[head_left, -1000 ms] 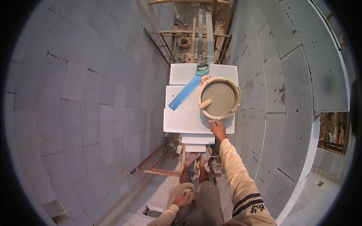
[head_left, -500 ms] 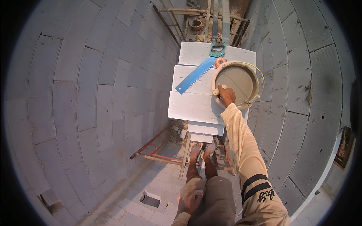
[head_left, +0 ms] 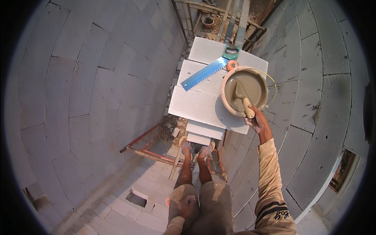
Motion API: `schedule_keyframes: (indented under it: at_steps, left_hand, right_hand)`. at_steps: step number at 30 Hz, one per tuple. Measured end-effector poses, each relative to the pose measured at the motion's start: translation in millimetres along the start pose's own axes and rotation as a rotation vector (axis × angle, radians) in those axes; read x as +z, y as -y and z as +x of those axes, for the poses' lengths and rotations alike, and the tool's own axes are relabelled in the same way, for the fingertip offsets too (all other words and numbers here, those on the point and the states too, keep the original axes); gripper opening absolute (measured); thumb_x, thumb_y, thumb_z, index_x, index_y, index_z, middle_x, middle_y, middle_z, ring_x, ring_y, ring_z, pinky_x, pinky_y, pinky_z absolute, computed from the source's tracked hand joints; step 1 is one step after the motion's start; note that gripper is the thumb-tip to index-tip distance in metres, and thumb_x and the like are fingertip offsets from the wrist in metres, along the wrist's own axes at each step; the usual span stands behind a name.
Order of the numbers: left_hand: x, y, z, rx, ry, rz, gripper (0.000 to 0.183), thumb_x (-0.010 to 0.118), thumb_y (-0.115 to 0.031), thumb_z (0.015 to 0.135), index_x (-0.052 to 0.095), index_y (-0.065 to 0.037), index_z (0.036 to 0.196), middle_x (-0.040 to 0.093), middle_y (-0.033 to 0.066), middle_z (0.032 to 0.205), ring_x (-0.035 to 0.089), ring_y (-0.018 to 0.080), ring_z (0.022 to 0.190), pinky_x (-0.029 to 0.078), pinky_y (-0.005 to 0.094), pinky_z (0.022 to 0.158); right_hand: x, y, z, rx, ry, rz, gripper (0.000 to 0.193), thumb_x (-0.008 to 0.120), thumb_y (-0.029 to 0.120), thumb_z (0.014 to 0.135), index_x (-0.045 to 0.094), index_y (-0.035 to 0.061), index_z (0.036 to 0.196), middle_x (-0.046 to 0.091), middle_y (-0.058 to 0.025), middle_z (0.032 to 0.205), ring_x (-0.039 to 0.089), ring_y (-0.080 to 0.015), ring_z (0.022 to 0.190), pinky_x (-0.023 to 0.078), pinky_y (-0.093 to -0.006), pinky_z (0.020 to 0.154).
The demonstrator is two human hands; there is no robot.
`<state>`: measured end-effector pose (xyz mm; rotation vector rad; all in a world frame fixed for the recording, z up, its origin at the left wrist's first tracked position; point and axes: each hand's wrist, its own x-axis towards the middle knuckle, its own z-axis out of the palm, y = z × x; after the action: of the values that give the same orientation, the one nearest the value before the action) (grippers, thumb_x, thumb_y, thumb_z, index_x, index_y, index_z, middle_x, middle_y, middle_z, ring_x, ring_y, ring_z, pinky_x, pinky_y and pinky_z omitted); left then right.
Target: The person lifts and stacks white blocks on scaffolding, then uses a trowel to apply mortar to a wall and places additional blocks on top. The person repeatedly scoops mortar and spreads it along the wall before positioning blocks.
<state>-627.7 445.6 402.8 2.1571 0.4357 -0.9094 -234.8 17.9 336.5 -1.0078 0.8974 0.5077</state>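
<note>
Now, right hand: grasping the trowel by its wooden handle.
Trowel: right of frame centre, blade in the mortar inside the bucket.
Left hand: lower middle, at the thigh; cannot tell its grip.
Saw: upper middle, flat on pale blocks.

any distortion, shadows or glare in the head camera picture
In the head view: the right block wall bows toward the black rim; the mortar bucket shadows the white blocks at its lower left; the handsaw blade shines near its handle; the left hand looks dim
</note>
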Motion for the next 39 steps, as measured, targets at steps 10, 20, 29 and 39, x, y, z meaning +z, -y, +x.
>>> schedule_keyframes:
  at_steps: [10,20,29,39]
  left_hand:
    - [-12.0,9.4,-1.5,-0.011,0.013,0.074,0.022,0.068,-0.027,0.095,0.072,-0.008,0.107,0.078,0.0112,0.105,0.075,0.0284,0.096,0.056,0.0414,0.087]
    - [-26.5,0.6,0.4,-0.089,0.112,-0.009,0.026,0.066,-0.032,0.095,0.072,-0.012,0.111,0.076,0.0140,0.106,0.073,0.0314,0.100,0.054,0.0424,0.090]
    - [-23.2,20.8,1.2,0.006,0.068,-0.002,0.022,0.067,-0.030,0.096,0.073,-0.014,0.109,0.077,0.0092,0.107,0.073,0.0284,0.100,0.052,0.0429,0.092]
    - [-23.4,12.5,0.8,-0.013,0.055,-0.065,0.021,0.068,-0.030,0.097,0.074,-0.012,0.107,0.077,0.0096,0.106,0.074,0.0270,0.096,0.056,0.0393,0.087]
  right_hand:
    - [16.4,-141.7,42.7,-0.365,-0.446,-0.492,0.040,0.056,0.039,0.106,0.046,0.0001,0.105,0.067,-0.0192,0.084,0.067,-0.0260,0.061,0.052,-0.0365,0.052]
    - [49.1,-158.2,12.9,-0.445,-0.646,-0.841,0.039,0.057,0.030,0.104,0.040,-0.0034,0.115,0.064,-0.0411,0.093,0.063,-0.0598,0.090,0.048,-0.0626,0.078]
    - [44.6,-154.5,29.7,-0.445,-0.715,-0.951,0.041,0.062,0.027,0.099,0.043,-0.0057,0.116,0.067,-0.0372,0.095,0.065,-0.0565,0.090,0.051,-0.0604,0.080]
    - [-4.6,-121.5,57.4,-0.076,-0.263,-0.125,0.030,0.067,0.017,0.086,0.054,0.0001,0.107,0.069,-0.0141,0.085,0.070,-0.0214,0.076,0.056,-0.0370,0.064]
